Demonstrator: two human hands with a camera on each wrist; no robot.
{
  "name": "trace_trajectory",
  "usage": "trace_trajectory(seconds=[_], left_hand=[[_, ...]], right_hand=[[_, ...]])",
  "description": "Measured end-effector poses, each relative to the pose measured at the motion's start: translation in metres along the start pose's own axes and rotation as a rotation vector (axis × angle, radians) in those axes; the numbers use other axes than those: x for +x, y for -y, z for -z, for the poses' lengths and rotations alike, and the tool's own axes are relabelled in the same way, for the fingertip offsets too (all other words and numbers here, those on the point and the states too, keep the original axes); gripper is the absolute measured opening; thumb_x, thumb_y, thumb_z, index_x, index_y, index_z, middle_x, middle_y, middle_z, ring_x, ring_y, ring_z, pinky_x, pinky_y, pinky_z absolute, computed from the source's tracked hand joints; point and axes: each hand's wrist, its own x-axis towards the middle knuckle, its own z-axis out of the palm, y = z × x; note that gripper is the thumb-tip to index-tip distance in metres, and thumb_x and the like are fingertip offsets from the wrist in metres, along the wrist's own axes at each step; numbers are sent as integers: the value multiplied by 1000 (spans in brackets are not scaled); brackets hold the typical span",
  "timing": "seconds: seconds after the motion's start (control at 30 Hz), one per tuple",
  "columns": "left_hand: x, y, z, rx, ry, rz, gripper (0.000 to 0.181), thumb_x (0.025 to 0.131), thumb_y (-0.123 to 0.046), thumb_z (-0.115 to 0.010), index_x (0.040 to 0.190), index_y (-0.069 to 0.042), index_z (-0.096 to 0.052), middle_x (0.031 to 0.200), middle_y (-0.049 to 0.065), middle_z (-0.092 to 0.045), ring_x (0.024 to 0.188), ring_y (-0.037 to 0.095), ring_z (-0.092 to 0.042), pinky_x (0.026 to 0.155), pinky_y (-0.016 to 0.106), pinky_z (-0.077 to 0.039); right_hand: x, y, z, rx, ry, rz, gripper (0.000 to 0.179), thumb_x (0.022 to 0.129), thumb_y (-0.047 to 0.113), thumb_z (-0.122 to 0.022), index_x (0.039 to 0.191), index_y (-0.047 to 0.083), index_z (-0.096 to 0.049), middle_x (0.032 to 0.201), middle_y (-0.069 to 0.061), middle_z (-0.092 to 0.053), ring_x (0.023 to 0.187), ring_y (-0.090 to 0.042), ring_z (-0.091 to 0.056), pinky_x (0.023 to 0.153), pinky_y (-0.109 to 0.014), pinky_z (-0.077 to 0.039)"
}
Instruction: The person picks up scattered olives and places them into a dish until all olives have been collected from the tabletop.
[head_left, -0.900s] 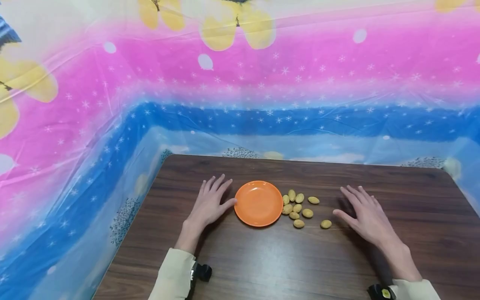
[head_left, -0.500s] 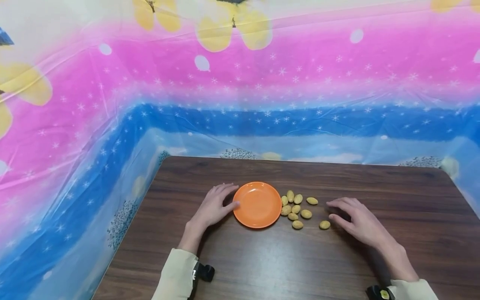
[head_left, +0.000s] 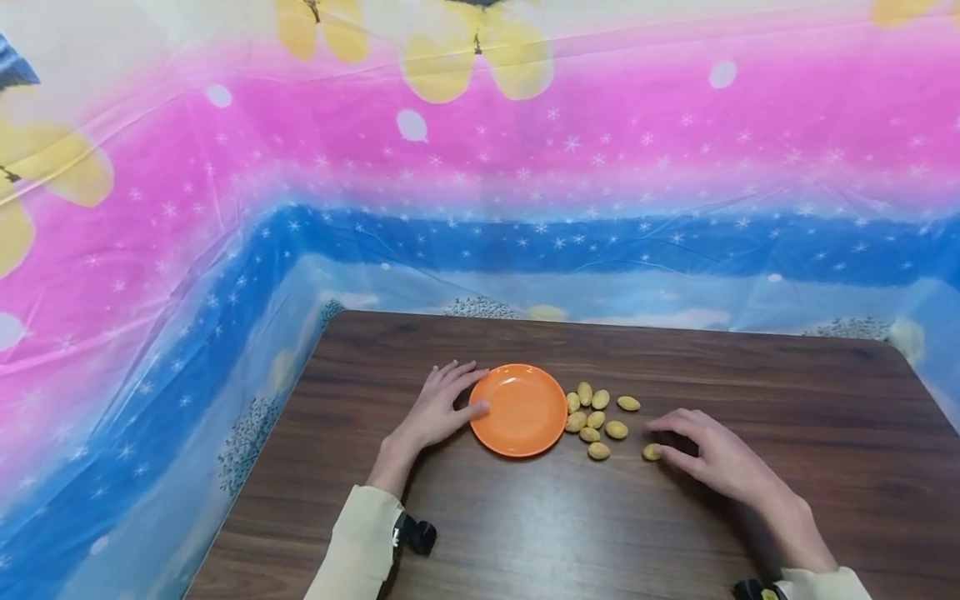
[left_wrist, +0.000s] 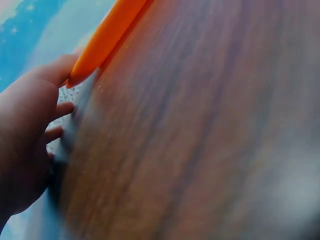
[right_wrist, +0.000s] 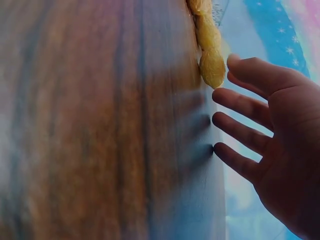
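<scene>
An orange plate (head_left: 519, 412) lies on the brown wooden table. At its left rim is my left hand (head_left: 442, 406), thumb lying over the edge and forefinger at the upper left rim, other fingers loosely extended. In the left wrist view the plate (left_wrist: 102, 42) is seen edge-on beside that hand (left_wrist: 30, 115). Several small, wrinkled, yellow oval fruits (head_left: 596, 420) lie right of the plate. One fruit (head_left: 650, 452) sits apart, right at the thumb tip of my right hand (head_left: 727, 460). The right wrist view shows that hand (right_wrist: 285, 125) with spread fingers near fruits (right_wrist: 212, 67).
The wooden table (head_left: 525, 533) has a rounded back edge close to a pink and blue printed cloth (head_left: 525, 192) hanging behind and along the left. Black wrist cameras show at both sleeves, the left one (head_left: 420, 536) more fully.
My left hand has moved right, its thumb now over the plate's rim. My right hand has come left and lower, its thumb reaching the separate fruit. The plate and fruits stay in place.
</scene>
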Motion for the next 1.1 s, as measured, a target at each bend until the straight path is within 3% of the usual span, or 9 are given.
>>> trace_trajectory(seconds=[0.47,0.73,0.97,1.1], left_hand=[[-2,1,-4,44,-27,-7,61,96,-57,-54,151,-31,-43,160,3,-36,153,29,-20,124,53,-4],[-4,2,-5,58,-33,-11,61,97,-57,-53,151,-32,-42,160,3,-36,152,31,-21,124,53,-5],[-5,3,-5,64,-35,-12,62,96,-57,-54,152,-32,-41,160,3,-35,153,30,-20,124,54,-4],[-3,3,-5,65,-35,-25,62,96,-57,-53,152,-31,-41,160,3,-35,152,30,-20,124,54,-5]], right_hand=[[0,3,2,-8,71,-10,23,88,21,-75,107,34,-71,99,22,-61,94,-4,-57,76,-30,-49],[8,9,1,-21,12,47,23,86,21,-78,105,33,-72,95,23,-61,89,-1,-56,71,-27,-48],[25,18,2,-56,-54,136,21,86,23,-78,106,28,-74,98,20,-65,92,-2,-59,75,-31,-52],[34,22,1,-77,-81,145,21,85,23,-79,106,24,-75,97,17,-66,92,-6,-60,76,-34,-52]])
